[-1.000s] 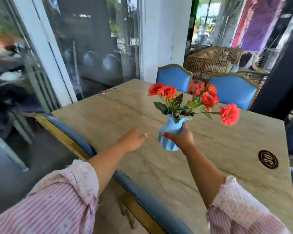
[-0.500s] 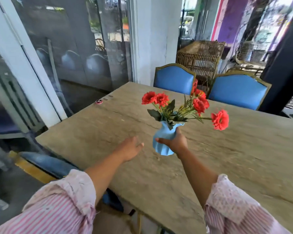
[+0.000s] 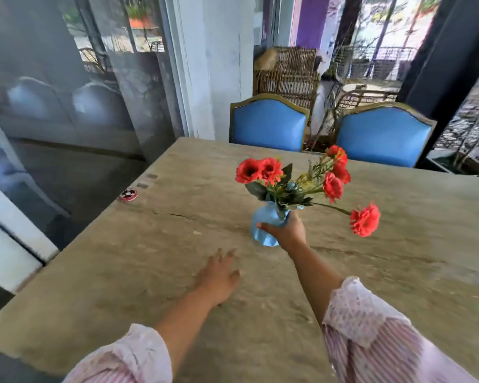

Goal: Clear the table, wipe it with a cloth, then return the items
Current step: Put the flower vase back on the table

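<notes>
A light blue vase [image 3: 263, 222] with red flowers [image 3: 268, 171] is over the middle of the beige stone table [image 3: 150, 261]. My right hand [image 3: 286, 230] is shut around the vase's neck and body, and the vase tilts a little to the right. Whether its base touches the tabletop I cannot tell. My left hand [image 3: 219, 275] lies flat on the table with fingers spread, near and to the left of the vase, holding nothing.
A small round red and white disc [image 3: 128, 194] lies at the table's left edge. Two blue chairs [image 3: 268, 124] [image 3: 382, 134] stand at the far side. Glass panels and a white pillar [image 3: 205, 64] are to the left, wicker furniture behind.
The view has moved in over the table. My right hand keeps hold of the vase and has carried it farther in. My left hand has dropped flat onto the tabletop.
</notes>
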### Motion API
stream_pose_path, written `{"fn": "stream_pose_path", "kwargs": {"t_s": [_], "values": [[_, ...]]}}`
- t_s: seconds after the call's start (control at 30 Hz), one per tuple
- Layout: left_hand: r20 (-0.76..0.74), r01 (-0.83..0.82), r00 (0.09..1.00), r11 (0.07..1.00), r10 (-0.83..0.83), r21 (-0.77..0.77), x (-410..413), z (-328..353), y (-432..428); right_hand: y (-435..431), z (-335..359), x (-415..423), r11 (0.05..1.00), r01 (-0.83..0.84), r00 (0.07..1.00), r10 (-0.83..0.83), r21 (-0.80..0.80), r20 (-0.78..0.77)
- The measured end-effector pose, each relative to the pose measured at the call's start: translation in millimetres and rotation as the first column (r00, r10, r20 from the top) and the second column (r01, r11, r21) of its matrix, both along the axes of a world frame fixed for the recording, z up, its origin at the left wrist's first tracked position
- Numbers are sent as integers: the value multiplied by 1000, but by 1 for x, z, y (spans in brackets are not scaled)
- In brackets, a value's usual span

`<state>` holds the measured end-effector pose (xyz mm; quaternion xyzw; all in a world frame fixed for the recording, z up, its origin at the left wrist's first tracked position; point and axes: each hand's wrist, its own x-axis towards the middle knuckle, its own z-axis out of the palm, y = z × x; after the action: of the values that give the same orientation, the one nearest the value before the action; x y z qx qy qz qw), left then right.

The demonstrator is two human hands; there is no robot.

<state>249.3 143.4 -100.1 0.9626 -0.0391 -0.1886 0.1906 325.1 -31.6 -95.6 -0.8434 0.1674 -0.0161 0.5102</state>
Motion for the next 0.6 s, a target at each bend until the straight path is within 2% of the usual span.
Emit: {"fn": "stream_pose_path", "kwargs": {"t_s": [0.13, 0.6], "values": [[-45, 42, 998, 995, -38, 86, 16, -22, 5, 7, -8, 26, 1000, 14, 1000, -15, -21, -14], [-103, 104, 990, 990, -94, 98, 26, -63, 11, 22, -16, 72, 995, 10, 999, -13, -104, -30]]}}
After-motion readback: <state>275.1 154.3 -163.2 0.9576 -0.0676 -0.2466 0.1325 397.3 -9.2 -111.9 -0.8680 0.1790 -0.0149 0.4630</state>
